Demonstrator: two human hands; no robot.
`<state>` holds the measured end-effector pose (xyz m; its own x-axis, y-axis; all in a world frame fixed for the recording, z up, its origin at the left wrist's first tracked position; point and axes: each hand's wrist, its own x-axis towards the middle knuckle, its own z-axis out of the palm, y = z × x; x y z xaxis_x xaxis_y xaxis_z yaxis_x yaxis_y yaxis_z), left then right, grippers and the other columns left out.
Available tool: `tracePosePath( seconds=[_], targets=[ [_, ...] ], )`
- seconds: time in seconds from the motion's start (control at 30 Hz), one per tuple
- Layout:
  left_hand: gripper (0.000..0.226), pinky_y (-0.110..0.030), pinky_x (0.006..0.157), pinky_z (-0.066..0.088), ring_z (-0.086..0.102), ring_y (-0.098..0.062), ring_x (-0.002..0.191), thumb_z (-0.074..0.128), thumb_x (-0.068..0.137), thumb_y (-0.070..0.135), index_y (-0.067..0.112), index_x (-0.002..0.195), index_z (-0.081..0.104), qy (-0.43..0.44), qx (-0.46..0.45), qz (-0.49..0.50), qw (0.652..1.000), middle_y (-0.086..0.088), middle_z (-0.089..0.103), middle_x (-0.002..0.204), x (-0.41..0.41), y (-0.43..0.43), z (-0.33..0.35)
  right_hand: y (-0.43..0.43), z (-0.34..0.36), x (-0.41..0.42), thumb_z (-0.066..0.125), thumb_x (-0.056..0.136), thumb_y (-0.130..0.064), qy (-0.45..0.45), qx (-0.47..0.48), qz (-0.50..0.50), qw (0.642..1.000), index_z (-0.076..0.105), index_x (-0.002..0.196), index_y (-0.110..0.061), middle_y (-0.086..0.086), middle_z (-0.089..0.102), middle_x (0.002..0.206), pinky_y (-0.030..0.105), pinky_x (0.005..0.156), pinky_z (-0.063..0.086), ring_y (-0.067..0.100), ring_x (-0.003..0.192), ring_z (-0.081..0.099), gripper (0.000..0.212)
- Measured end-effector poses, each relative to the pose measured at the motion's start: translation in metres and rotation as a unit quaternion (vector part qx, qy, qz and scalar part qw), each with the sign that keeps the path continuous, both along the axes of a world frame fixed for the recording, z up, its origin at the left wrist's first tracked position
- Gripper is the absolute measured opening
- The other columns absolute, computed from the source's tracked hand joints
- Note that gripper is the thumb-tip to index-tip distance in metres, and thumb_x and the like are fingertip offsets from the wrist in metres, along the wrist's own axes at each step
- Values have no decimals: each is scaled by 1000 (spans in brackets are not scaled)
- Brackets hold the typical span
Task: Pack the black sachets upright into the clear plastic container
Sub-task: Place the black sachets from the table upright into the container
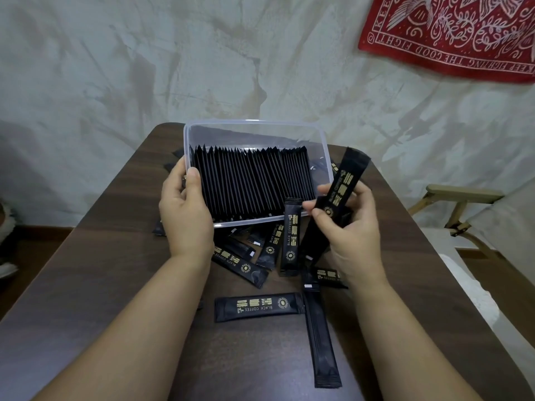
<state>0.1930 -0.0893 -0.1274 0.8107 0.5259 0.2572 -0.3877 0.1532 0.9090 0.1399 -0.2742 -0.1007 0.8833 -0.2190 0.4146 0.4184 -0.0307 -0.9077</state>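
Two hands busy | left hand point(185, 215) grips clear container point(254, 124) at its 9 o'clock wall | right hand point(353, 227) pinches one black sachet point(344, 180) at 3 o'clock | packed sachets point(252, 183) upright inside | loose sachets point(257, 306) on table point(101, 270) at 6 o'clock

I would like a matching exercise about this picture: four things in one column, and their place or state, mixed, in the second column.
Column one
1. left hand
2. right hand
3. red cloth
4. row of sachets

Column two
a. hangs on the wall
b. stands inside the clear container
c. holds a black sachet
d. grips the container's left edge

Pairs: 1-d, 2-c, 3-a, 4-b
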Motion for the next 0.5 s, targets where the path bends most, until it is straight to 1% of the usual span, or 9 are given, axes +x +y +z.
tracePosePath(
  seconds=[0.07,0.1,0.17,0.2,0.3,0.33,0.43,0.5],
  targets=[
    [31,-19,94,49,61,-1,113,43,104,21,23,130,60,2,-1,2,1000,0,61,132,1,0,0,3,-6,-1,65,81,9,4,-15,13,1000,48,110,-23,2,64,97,39,86,55,20,88,69,46],
    [30,-18,94,49,61,0,112,43,104,21,24,129,60,2,-3,3,1000,0,61,132,1,0,1,4,-8,-2,67,79,7,10,-23,21,999,49,110,-27,5,65,96,34,86,54,18,89,69,50],
    [30,-17,92,49,61,0,112,43,104,20,26,128,60,-2,-3,3,1000,1,62,131,0,-1,1,7,-10,-4,67,78,10,33,-21,37,999,51,112,-30,10,64,96,22,81,53,9,86,68,55],
    [30,-17,91,49,61,0,112,43,104,20,26,128,60,-4,-2,2,1000,0,62,131,0,-1,1,8,-11,-5,66,78,11,46,-16,44,998,52,112,-30,11,65,95,20,80,52,6,84,67,55],
    [30,-18,91,50,62,0,110,43,104,21,25,127,61,-7,-4,-3,1000,-1,61,132,0,0,0,7,-13,-4,66,78,12,83,-15,67,994,55,111,-25,-1,71,80,22,80,54,5,81,67,51],
    [31,-19,92,50,62,-1,111,43,104,22,23,128,61,-6,-1,-1,1000,-1,60,133,1,0,-1,7,-13,-4,66,78,12,91,-13,75,993,56,108,-23,-4,71,76,20,77,54,4,79,67,48],
    [30,-15,89,49,61,5,108,43,104,20,24,129,60,-6,1,4,1000,-2,59,134,1,0,-1,4,-13,-4,66,77,12,100,-17,81,992,58,97,-17,-9,72,71,13,68,50,0,73,67,36],
    [31,-14,88,49,62,4,108,43,104,19,21,130,60,-8,-3,2,1000,-2,59,134,1,0,-1,2,-12,-5,67,77,9,103,-35,78,991,59,90,-16,-10,72,72,13,67,50,1,72,67,29]
  ],
)
